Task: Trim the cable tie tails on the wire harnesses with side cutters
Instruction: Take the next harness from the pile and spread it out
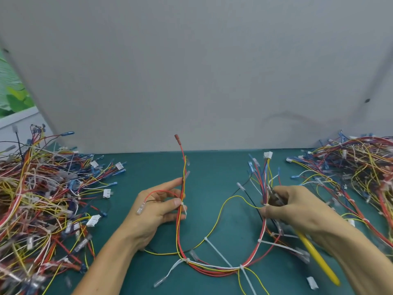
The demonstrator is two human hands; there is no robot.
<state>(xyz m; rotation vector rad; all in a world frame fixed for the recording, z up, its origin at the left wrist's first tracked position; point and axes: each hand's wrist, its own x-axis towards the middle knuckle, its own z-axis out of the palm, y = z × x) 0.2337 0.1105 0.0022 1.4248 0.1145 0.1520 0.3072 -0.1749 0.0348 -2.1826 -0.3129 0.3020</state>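
A wire harness (214,267) of red, yellow and white wires hangs in a U between my hands above the green mat. My left hand (158,211) pinches its left branch at a white cable tie (182,206); a red terminal (177,137) sticks up above. My right hand (297,211) grips the side cutters (314,254), whose yellow handle points down to the right and whose dark jaws lie near the right branch. The same hand also pinches that branch with the thumb. Long white tie tails (219,254) stick out from the harness's lower part.
A big heap of harnesses (40,201) covers the mat's left side, another heap (359,171) the right side. A grey panel (202,71) stands upright behind the green mat (214,173). A loose white connector (312,282) lies near the front right.
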